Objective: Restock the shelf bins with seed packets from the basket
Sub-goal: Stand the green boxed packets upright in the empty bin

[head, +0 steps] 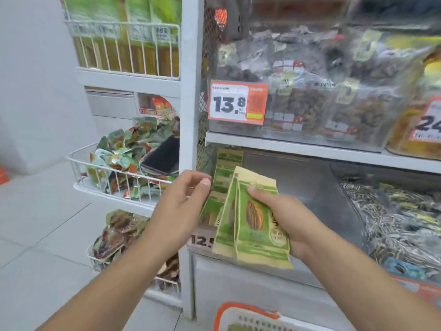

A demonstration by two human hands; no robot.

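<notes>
Shop shelving [310, 149] faces us. Our right hand [284, 218] clamps two packets [253, 223] upright before the bin [298, 187], long axes vertical, tops leaning left. Left hand [181, 201] hovers loosely curled, holding nothing; basket [238, 314] below.

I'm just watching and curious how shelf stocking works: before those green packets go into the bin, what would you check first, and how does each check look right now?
1. Grip on the packets: ok. The right hand holds a fanned bunch of green seed packets, thumb on top.
2. Free hand ready: ok. The left hand is open beside the bunch and holds nothing.
3. Matching product: ok. The same green packets already stand in the shelf bin behind the bunch.
4. Room in the bin: ok. Bare grey space shows to the right of the standing packets.
5. Price tag matches: cannot tell, it is partly hidden.
6. Stock left in the orange basket: cannot tell, mostly out of view.
</notes>
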